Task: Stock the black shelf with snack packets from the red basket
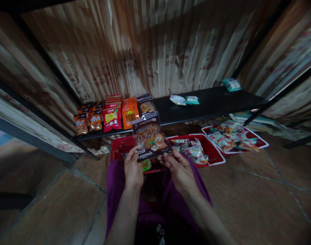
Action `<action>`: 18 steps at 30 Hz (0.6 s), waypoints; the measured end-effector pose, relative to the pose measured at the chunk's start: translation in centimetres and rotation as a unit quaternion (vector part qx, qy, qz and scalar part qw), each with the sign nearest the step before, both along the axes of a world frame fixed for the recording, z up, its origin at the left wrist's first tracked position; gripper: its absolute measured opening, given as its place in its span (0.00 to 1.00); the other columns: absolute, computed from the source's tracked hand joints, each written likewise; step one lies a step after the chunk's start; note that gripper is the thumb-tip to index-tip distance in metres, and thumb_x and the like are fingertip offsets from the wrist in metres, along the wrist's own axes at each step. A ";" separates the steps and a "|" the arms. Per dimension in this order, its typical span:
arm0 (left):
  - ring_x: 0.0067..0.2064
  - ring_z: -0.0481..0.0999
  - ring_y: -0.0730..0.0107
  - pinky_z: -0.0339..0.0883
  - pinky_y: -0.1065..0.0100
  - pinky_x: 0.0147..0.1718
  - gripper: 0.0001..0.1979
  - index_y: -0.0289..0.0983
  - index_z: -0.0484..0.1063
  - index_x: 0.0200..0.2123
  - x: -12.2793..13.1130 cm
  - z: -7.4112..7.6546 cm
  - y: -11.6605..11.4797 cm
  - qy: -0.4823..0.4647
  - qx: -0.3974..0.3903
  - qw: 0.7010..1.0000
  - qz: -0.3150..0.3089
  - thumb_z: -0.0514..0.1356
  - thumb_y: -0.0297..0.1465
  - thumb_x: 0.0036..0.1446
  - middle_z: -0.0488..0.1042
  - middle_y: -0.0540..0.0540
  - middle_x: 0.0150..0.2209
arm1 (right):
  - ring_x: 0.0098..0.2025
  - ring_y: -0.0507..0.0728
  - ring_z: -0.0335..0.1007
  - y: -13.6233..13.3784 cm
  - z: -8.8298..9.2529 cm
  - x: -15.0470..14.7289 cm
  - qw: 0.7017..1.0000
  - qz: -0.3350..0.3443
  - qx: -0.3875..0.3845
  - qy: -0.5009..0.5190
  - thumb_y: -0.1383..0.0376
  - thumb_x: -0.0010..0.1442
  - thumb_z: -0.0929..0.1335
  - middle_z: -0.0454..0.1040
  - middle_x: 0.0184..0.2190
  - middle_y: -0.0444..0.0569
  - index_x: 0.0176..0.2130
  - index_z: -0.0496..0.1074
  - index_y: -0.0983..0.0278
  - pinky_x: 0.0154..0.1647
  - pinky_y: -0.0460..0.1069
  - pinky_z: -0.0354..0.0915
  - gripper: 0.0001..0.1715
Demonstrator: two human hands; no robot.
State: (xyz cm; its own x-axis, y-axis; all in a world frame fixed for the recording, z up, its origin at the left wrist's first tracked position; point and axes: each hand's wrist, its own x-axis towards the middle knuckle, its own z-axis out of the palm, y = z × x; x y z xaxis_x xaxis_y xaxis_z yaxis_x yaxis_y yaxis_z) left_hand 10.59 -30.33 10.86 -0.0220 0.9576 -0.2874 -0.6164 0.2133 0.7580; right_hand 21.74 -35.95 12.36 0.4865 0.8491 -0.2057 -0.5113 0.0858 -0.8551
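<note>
Between my hands is a dark bag of potato chips [151, 136] with a checkered top edge, its printed front facing me. My left hand [133, 168] pinches its lower left corner, thumb on the front. At the lower right corner, my right hand [178, 166] grips the bottom edge with thumb and fingers. The bag is tilted above a red basket [122, 144] at my knees, hiding part of it. Behind it, a similar dark chip bag [146, 104] stands on the black shelf [209, 102], beside an orange snack bag [130, 110].
Red snack packs [112, 115] and small orange-black packs [95, 119] stand in rows at the shelf's left. Small white and teal packets [192, 100] lie farther right. A second red basket [262, 141] holds several snack bags on the floor. Black shelf posts [264, 102] rise at the sides.
</note>
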 end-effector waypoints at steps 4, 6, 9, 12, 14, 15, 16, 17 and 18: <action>0.33 0.76 0.70 0.68 0.66 0.37 0.15 0.37 0.72 0.34 -0.1 -0.1 0.0 -0.005 0.016 1.000 0.005 0.67 0.35 0.41 0.77 0.49 0.31 | 0.29 0.53 0.71 -0.1 -0.6 0.2 1.000 0.004 -0.011 -0.017 0.55 0.37 0.77 0.74 0.26 0.43 0.28 0.74 0.62 0.34 0.48 0.68 0.19; 0.32 0.75 0.70 0.68 0.66 0.36 0.16 0.37 0.72 0.34 -0.3 -0.3 0.0 0.006 0.024 1.000 0.011 0.68 0.37 0.41 0.76 0.49 0.31 | 0.31 0.53 0.71 0.0 -0.8 0.5 0.999 -0.015 -0.017 -0.028 0.54 0.37 0.77 0.75 0.29 0.43 0.30 0.74 0.60 0.35 0.48 0.68 0.20; 0.32 0.74 0.71 0.67 0.68 0.35 0.17 0.37 0.71 0.34 -0.6 -0.8 0.1 0.040 0.045 0.998 0.002 0.67 0.39 0.42 0.75 0.50 0.30 | 0.38 0.55 0.71 0.2 -0.9 1.3 0.997 -0.037 -0.022 -0.066 0.54 0.39 0.76 0.76 0.35 0.44 0.35 0.75 0.59 0.40 0.50 0.67 0.22; 0.33 0.72 0.72 0.65 0.69 0.36 0.16 0.38 0.72 0.34 -0.9 -1.3 0.1 0.076 0.066 0.995 -0.017 0.66 0.41 0.43 0.75 0.50 0.31 | 0.43 0.57 0.71 0.6 -0.6 2.0 0.996 -0.018 -0.017 -0.086 0.53 0.41 0.76 0.77 0.39 0.46 0.37 0.76 0.59 0.47 0.51 0.65 0.23; 0.33 0.72 0.71 0.65 0.69 0.36 0.16 0.38 0.72 0.33 -1.0 -1.6 0.0 0.092 0.074 0.992 -0.030 0.66 0.41 0.44 0.75 0.50 0.31 | 0.43 0.58 0.71 0.8 -0.3 2.3 0.996 -0.005 -0.011 -0.089 0.54 0.41 0.76 0.78 0.39 0.46 0.36 0.76 0.59 0.47 0.52 0.64 0.22; 0.33 0.72 0.71 0.65 0.69 0.37 0.16 0.38 0.72 0.34 -1.0 -1.7 0.0 0.098 0.076 0.992 -0.034 0.65 0.42 0.44 0.75 0.50 0.31 | 0.43 0.58 0.71 0.9 -0.1 2.4 0.996 -0.004 -0.010 -0.090 0.54 0.40 0.76 0.78 0.38 0.46 0.36 0.76 0.58 0.47 0.52 0.65 0.21; 0.34 0.72 0.71 0.65 0.68 0.37 0.17 0.38 0.72 0.34 -1.0 -1.8 0.0 0.103 0.078 0.991 -0.038 0.65 0.42 0.44 0.75 0.50 0.32 | 0.41 0.58 0.72 1.1 0.1 2.5 0.996 -0.005 -0.009 -0.090 0.54 0.40 0.76 0.78 0.37 0.46 0.35 0.77 0.58 0.45 0.52 0.66 0.21; 0.34 0.72 0.70 0.65 0.68 0.37 0.17 0.38 0.72 0.34 -1.0 -1.8 -0.1 0.107 0.078 0.990 -0.042 0.65 0.42 0.44 0.75 0.49 0.32 | 0.40 0.57 0.72 1.2 0.2 2.5 0.996 -0.006 -0.006 -0.090 0.54 0.40 0.76 0.79 0.36 0.46 0.35 0.77 0.58 0.44 0.52 0.66 0.21; 0.35 0.72 0.70 0.65 0.68 0.38 0.17 0.38 0.72 0.34 -1.0 -1.9 -0.1 0.110 0.078 0.990 -0.046 0.65 0.43 0.44 0.75 0.49 0.33 | 0.39 0.57 0.72 1.3 0.3 2.6 0.996 -0.007 -0.004 -0.092 0.54 0.40 0.76 0.79 0.34 0.45 0.34 0.77 0.58 0.43 0.52 0.67 0.20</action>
State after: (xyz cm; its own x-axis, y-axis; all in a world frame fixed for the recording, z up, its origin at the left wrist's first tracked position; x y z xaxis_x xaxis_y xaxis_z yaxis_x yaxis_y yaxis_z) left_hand 9.58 -30.41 8.98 0.0212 0.9908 -0.1339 -0.4171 0.1305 0.8994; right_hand 24.36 -34.60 12.68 0.5278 0.8409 -0.1198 -0.3455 0.0837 -0.9347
